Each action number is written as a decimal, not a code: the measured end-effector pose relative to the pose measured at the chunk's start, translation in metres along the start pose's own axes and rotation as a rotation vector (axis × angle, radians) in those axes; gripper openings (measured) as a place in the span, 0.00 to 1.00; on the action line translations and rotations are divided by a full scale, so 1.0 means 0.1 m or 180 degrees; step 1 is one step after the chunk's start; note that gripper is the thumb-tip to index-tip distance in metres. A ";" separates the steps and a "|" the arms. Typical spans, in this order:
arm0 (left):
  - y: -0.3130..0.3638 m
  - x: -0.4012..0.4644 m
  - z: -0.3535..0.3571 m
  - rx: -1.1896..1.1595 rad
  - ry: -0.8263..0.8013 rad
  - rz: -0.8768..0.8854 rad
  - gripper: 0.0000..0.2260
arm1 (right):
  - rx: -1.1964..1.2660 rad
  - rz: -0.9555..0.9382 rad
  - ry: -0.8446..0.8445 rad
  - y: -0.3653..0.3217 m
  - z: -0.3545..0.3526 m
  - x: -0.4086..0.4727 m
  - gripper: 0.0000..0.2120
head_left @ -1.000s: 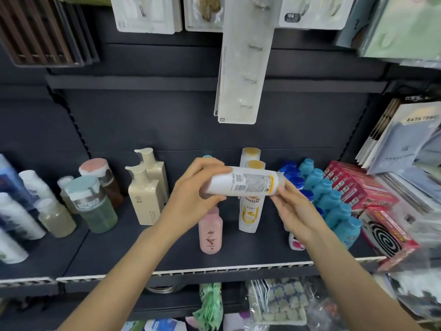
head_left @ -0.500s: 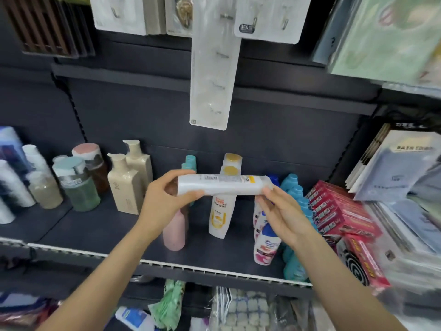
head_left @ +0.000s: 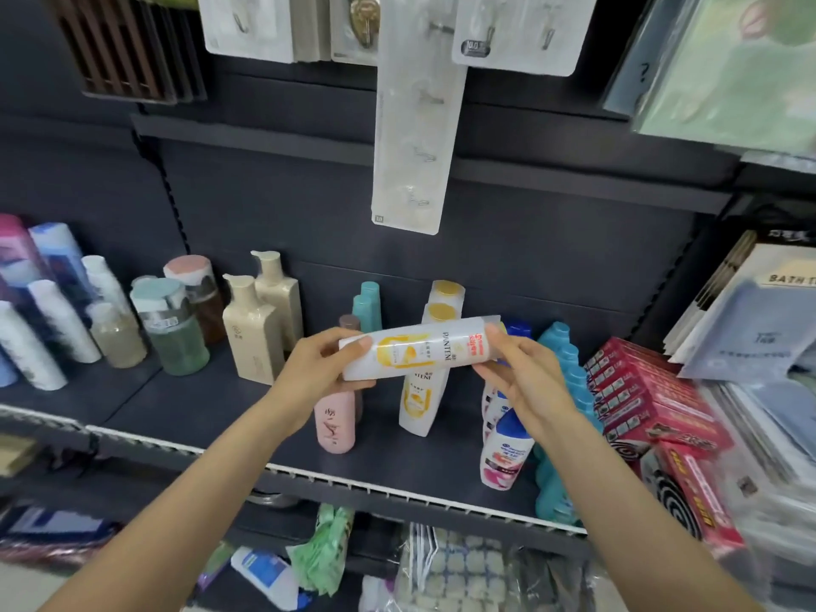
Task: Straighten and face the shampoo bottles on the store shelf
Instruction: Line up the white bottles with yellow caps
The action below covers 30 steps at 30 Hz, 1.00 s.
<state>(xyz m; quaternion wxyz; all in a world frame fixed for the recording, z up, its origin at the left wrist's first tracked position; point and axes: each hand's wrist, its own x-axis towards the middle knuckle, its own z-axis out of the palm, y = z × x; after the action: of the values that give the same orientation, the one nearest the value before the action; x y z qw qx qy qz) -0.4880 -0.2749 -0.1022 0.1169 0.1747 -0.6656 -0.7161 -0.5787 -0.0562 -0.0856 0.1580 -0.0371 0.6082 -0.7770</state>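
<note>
Sideways, white shampoo bottle (head_left: 419,353), gripped at both ends

A white shampoo bottle (head_left: 419,353) with a yellow-and-orange label lies almost level in the air before the shelf (head_left: 388,461), its printed front facing the camera, while two matching white bottles (head_left: 417,399) with yellow caps stand upright just behind it.

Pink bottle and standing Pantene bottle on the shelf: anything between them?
Head view: nothing stands between the pink bottle and the standing Pantene bottle, only bare dark shelf.
</note>
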 end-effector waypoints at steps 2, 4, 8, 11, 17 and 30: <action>-0.05 0.02 -0.02 -0.0181 -0.0108 -0.0197 0.13 | -0.0042 -0.0109 -0.0054 0.00 0.01 0.02 0.12; -0.11 0.04 -0.06 -0.0332 -0.0154 -0.0390 0.14 | -0.0142 -0.0187 -0.0087 0.00 0.03 0.01 0.13; -0.23 0.10 -0.09 -0.0297 -0.0332 -0.0559 0.12 | -0.0365 -0.0242 -0.0044 -0.01 0.09 0.01 0.11; -0.24 0.16 -0.08 -0.0207 -0.0438 -0.0653 0.11 | -0.0344 -0.0306 0.0035 -0.02 0.15 0.03 0.11; -0.32 0.21 -0.08 0.0516 -0.0574 -0.0585 0.12 | -0.0776 -0.0715 0.0263 0.01 0.26 0.09 0.11; -0.53 0.47 -0.38 0.4243 -0.0271 0.1207 0.20 | -0.2993 -0.0696 -0.0589 0.52 0.27 0.39 0.15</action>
<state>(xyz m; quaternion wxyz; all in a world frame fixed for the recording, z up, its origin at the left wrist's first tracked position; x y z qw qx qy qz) -0.5117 -0.3239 -0.1612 0.0816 0.0617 -0.9865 -0.1279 -0.5986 -0.1034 -0.1332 0.0950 -0.2370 0.8690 -0.4238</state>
